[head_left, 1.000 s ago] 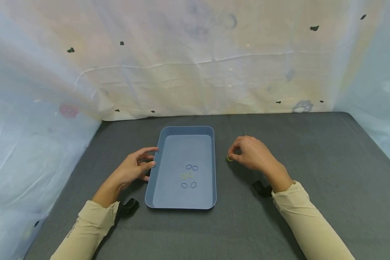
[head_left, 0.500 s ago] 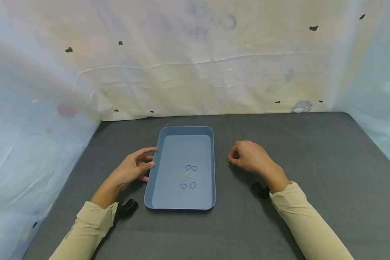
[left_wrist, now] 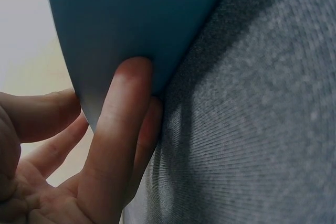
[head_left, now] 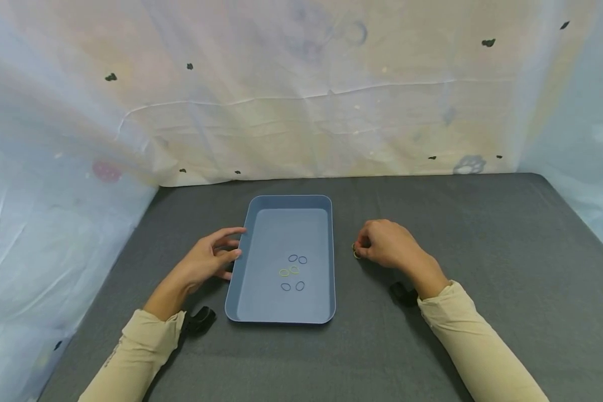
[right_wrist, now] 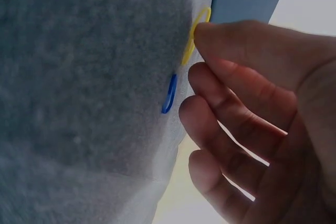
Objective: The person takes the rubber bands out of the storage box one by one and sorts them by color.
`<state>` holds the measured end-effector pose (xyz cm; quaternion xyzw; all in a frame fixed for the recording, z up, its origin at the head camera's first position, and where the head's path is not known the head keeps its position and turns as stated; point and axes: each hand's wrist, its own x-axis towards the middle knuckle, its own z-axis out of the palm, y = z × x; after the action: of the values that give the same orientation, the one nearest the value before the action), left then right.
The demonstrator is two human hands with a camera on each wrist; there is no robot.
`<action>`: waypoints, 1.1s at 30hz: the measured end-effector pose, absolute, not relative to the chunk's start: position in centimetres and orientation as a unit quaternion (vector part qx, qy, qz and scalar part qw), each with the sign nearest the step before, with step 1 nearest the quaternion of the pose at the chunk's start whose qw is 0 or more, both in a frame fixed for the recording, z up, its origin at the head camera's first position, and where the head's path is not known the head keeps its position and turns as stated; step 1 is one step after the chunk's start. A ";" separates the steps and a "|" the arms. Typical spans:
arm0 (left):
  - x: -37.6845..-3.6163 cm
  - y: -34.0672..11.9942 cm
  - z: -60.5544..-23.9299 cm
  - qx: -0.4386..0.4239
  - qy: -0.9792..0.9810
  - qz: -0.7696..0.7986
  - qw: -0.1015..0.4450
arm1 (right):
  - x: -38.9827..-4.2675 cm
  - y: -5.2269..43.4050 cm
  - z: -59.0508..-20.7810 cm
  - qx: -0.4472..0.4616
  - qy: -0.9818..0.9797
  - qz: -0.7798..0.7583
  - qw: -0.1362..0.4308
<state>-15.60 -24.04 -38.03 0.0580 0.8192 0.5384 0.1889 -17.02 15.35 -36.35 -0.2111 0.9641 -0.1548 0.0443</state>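
Since a second ago the right hand (head_left: 388,245) has dropped to the tabletop (head_left: 482,234) — fingers (right_wrist: 231,45) touching a yellow band (right_wrist: 194,38) beside a blue band (right_wrist: 169,94), not visibly gripping it — while the left hand (head_left: 208,259) stays with straight fingers on the tray (head_left: 253,215).

The right hand (head_left: 387,245) sits lower and a little nearer the counter's (head_left: 482,234) front edge than a second ago, its fingers curled tighter, down on the surface. The yellow rubber band (head_left: 355,251) (pinched between thumb and forefinger, as the right wrist view shows) lies a shade closer to the front edge too, partly hidden by the fingertips. In the last half second the hand barely shifts.
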 end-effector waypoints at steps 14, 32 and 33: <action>-15.6 -24.1 -38.1 0.060 0.821 0.536 0.189 | -17.1 15.3 -36.2 -0.217 0.963 -0.150 0.053; -15.6 -23.9 -38.0 0.058 0.820 0.537 0.188 | -16.8 15.2 -35.7 -0.211 0.965 -0.155 0.031; -15.6 -23.8 -38.1 0.060 0.819 0.538 0.188 | -16.8 15.2 -35.7 -0.207 0.965 -0.157 0.030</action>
<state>-15.57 -23.84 -38.05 0.0599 0.8195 0.5379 0.1883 -16.78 15.17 -35.70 -0.2073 0.9651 -0.1575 0.0305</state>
